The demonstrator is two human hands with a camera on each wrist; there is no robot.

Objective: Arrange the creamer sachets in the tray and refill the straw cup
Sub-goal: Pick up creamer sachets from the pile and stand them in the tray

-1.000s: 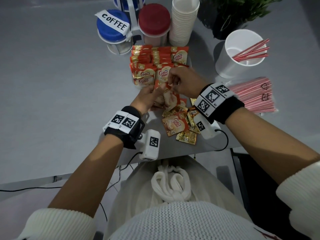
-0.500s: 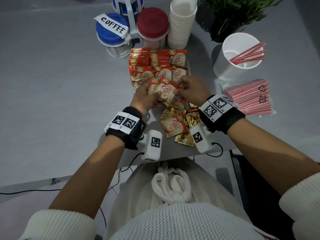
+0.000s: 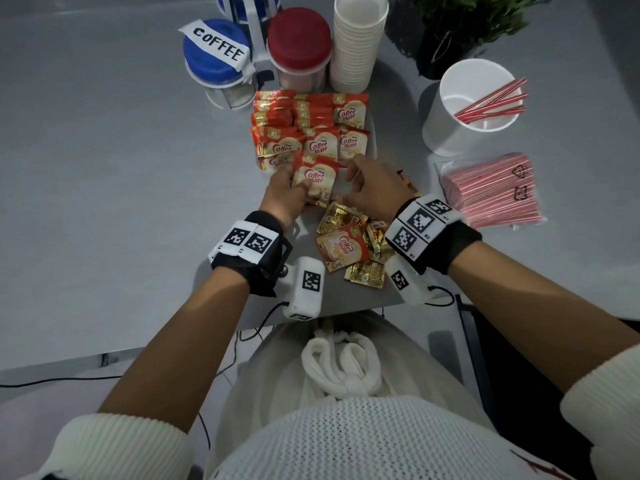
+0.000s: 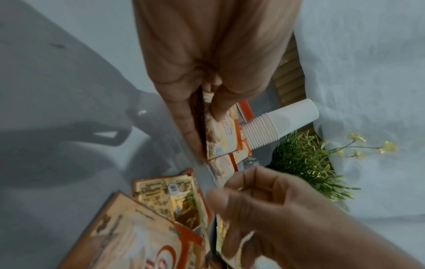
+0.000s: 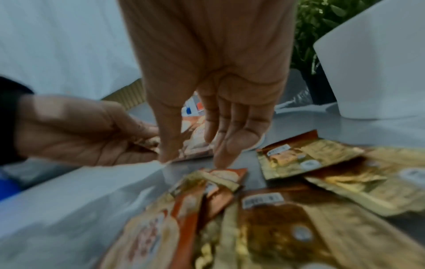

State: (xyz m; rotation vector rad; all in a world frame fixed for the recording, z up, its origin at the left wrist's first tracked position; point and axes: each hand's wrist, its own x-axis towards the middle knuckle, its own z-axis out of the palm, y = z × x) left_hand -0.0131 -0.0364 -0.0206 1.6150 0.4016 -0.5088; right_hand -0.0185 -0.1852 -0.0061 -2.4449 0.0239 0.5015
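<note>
My left hand [image 3: 294, 185] pinches a small stack of red Coffee-mate creamer sachets [image 3: 317, 174] at the near end of the white tray [image 3: 373, 147]; the left wrist view shows thumb and fingers clamped on the stack [image 4: 220, 138]. Rows of sachets [image 3: 311, 123] fill the tray. My right hand [image 3: 356, 183] hovers just right of the stack, fingers straight and holding nothing [image 5: 193, 160]. Loose sachets [image 3: 349, 244] lie in a pile under my right wrist. The white straw cup [image 3: 446, 133] at right holds several red-striped straws [image 3: 491, 105].
A clear bag of striped straws [image 3: 495, 192] lies right of my right wrist. Behind the tray stand a blue-lidded COFFEE jar [image 3: 216, 53], a red-lidded jar [image 3: 299, 39], a stack of paper cups [image 3: 358, 43] and a plant [image 3: 460, 26]. The table edge runs by my lap.
Both hands gripped the sachet stack half a second ago. My right hand has let go and opened; the left hand keeps the stack at the tray's near end.
</note>
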